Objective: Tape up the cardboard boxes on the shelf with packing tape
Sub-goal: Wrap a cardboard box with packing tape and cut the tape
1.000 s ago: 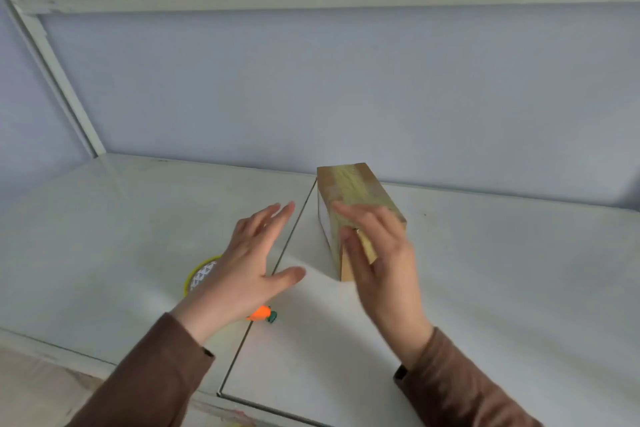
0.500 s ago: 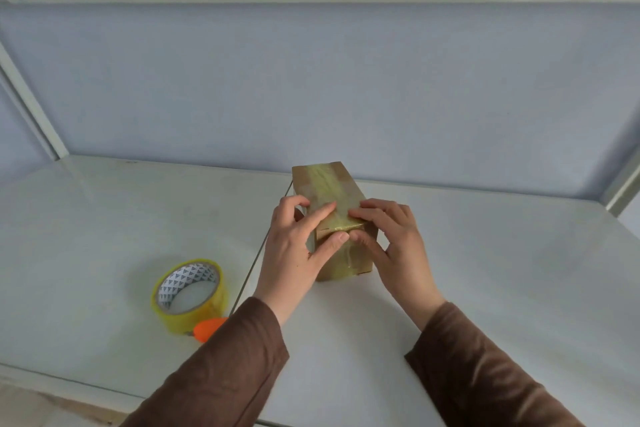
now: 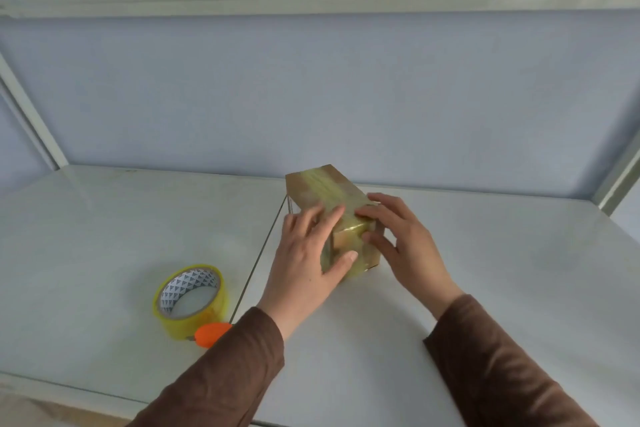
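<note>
While the left hand point(image 3: 304, 260) is lying flat against the near left side of the box point(image 3: 332, 215), its fingers are reaching straight over the top edge and its thumb is pressing on the near end face. The right hand point(image 3: 401, 243) is resting on the opposite side, fingers extended over the top and thumb touching the near end. Neither hand is curling round the box; both are pressing on it with straight fingers.

The box is sitting near the middle of the white shelf point(image 3: 104, 239), just right of the seam between two shelf panels, with its long axis running away from the person. It is appearing small, long and narrow, made of brown cardboard, and glossy yellowish tape is already covering the top and wrapping over the near end.

Judging from its size, the box is probably light and is likely sliding easily on the smooth shelf, so steadying it from both sides is advisable. The cardboard walls are looking fairly stiff, but the taped surfaces are probably slick; holding across the long side walls near the corners is likely giving the firmest purchase.

A roll of yellow tape point(image 3: 190, 300) is lying flat to the left, well apart from the box, with an orange object point(image 3: 209, 334) touching it.
</note>
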Available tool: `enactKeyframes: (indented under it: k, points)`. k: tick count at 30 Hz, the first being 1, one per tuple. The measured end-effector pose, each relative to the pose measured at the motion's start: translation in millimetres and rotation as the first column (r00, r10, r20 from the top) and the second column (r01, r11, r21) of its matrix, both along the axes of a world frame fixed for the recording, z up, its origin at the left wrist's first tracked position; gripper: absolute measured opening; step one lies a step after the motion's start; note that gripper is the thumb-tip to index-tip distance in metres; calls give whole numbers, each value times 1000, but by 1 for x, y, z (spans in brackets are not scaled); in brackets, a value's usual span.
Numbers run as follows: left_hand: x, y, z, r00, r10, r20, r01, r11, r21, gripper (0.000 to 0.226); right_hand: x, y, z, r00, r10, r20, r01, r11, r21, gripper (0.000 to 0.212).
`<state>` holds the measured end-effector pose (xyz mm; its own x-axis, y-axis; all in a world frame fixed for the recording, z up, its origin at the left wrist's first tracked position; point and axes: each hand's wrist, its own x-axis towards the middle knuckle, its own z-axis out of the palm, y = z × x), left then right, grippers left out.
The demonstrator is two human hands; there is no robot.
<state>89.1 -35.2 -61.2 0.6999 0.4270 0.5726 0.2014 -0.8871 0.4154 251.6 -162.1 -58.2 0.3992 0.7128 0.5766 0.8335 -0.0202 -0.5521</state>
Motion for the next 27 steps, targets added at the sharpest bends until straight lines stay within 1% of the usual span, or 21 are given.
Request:
enactKeyframes:
  k: [2,4,7,9,10,11,12,13,14,15,16,17,18,19,20,21,22,23,24,25,27]
  points:
    - [1,-13,5,1000,-13,22,11,996,88,72,16,-11,5,1000,-13,-4,12,999,-34,38]
    - [4,-29,10,999,-28,31,23,987,159,73,30,-21,8,998,-21,-60,17,998,-62,44]
    - [10,-51,17,997,-79,-22,82,979,187,71,40,-28,11,978,-36,-206,24,998,-62,53]
    - [9,-52,24,991,-98,-90,114,976,185,66,37,-29,11,956,-30,-291,18,999,-45,53]
    - [7,-47,28,988,-127,-92,138,983,119,64,35,-30,10,937,-21,-347,13,1000,-27,52]
    - [4,-39,32,986,-163,-45,164,986,9,61,32,-30,9,905,-2,-426,5,1000,5,52]
    - [0,-29,35,984,-171,43,175,977,-119,60,30,-31,9,855,24,-518,4,999,53,51]
    - [-5,-19,37,980,-132,147,167,949,-266,62,28,-32,10,793,50,-607,19,994,107,48]
    - [-8,-9,40,968,-53,246,161,882,-444,67,27,-33,11,726,69,-685,45,988,147,43]
    - [-12,-1,42,947,44,317,180,745,-643,74,26,-32,13,661,78,-746,56,987,153,44]
    - [-13,4,44,932,121,342,228,537,-812,85,26,-31,15,600,83,-796,39,990,132,52]
    - [-13,7,44,934,148,326,263,334,-905,98,25,-28,18,532,90,-842,-3,994,105,64]
    - [-11,8,44,948,120,294,268,197,-943,112,24,-25,20,457,104,-883,-57,995,87,76]
    - [-9,9,43,960,69,272,262,126,-957,123,22,-22,21,383,128,-915,-116,989,90,85]
    - [-6,9,42,967,34,252,248,96,-964,126,18,-19,22,329,148,-933,-163,982,98,85]
    - [-4,10,41,973,20,231,229,85,-970,120,14,-16,23,294,162,-942,-185,977,110,77]
    - [-1,14,42,977,25,211,209,74,-975,105,10,-13,23,267,169,-949,-173,977,126,68]
    - [2,17,43,979,38,199,196,61,-979,85,6,-11,23,236,171,-957,-130,981,143,59]
    - [4,22,43,979,46,196,194,38,-980,70,4,-8,22,202,172,-964,-77,984,159,52]
    - [6,28,41,979,47,197,197,9,-980,61,2,-6,20,178,172,-969,-32,985,169,47]
    - [10,36,38,982,30,189,190,-17,-982,53,0,-1,17,162,163,-973,39,984,172,41]
